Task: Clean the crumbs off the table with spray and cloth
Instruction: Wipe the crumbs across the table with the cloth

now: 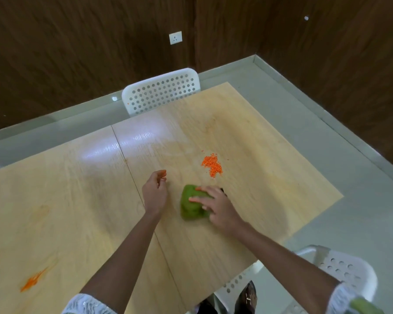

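The crumbs point(212, 165) lay as a small orange heap on the table point(259, 141), toward its far right part, with a few stray grains just beside the heap. Near them, on the side closer to the person, sat the cloth point(191, 206), green and bunched up, flat on the wood and apart from the heap. The right hand point(216, 206) was on top of the cloth with its fingers spread, pressing it down rather than pinching it. The left hand point(155, 190) hovered just left of the cloth, loosely curled and holding nothing, its fingertips drawn toward one another; whether it touched the table could not be told.

No spray bottle showed anywhere in view (it may have been outside the frame). A second orange smear point(33, 281) lay at the near left of the table, well apart from everything else, blurred into streaks.

Judging from this, the job was only partly done: the cloth was in play, yet the main heap sat unswept and the left smear untouched. A shiny patch by the far edge could have been wet or merely reflected light. Two white chairs, a far chair point(161, 91) and a near chair point(347, 271), stood at the table's edges
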